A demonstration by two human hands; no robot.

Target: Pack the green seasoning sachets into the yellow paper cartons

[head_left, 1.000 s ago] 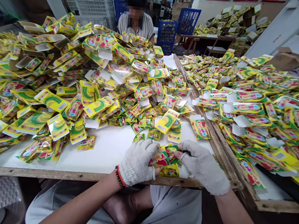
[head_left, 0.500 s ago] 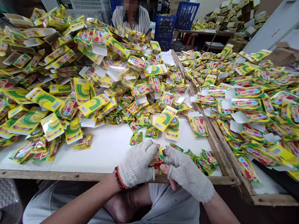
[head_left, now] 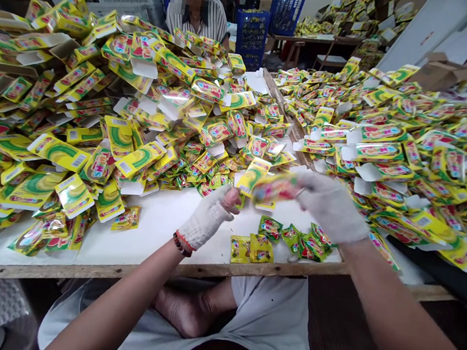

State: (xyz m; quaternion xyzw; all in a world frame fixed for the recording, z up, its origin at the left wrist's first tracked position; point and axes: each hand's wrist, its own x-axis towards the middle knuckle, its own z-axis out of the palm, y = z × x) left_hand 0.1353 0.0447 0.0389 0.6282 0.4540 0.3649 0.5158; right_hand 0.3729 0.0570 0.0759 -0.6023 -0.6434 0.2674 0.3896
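Note:
My right hand (head_left: 331, 207), in a white fingerless glove, grips a small printed carton (head_left: 276, 190) above the table; motion blurs both. My left hand (head_left: 210, 216), gloved alike with a beaded bracelet at the wrist, is raised over the tabletop beside the carton, fingers apart and holding nothing. Between the hands and the table's front edge lie two yellow sachets (head_left: 251, 248) side by side. Just right of them are several green sachets (head_left: 302, 241), partly under my right forearm.
A big heap of yellow cartons (head_left: 109, 108) fills the left and back, small sachets at its foot. A wooden rail (head_left: 282, 104) separates it from another carton heap (head_left: 390, 143) on the right. Across the table sits a person (head_left: 197, 14); blue crates (head_left: 250, 35) stand behind.
My hands have parted from the sachets at the table edge, leaving two yellow ones exposed. My right hand has risen away with a carton in it; my left has lifted and opened.

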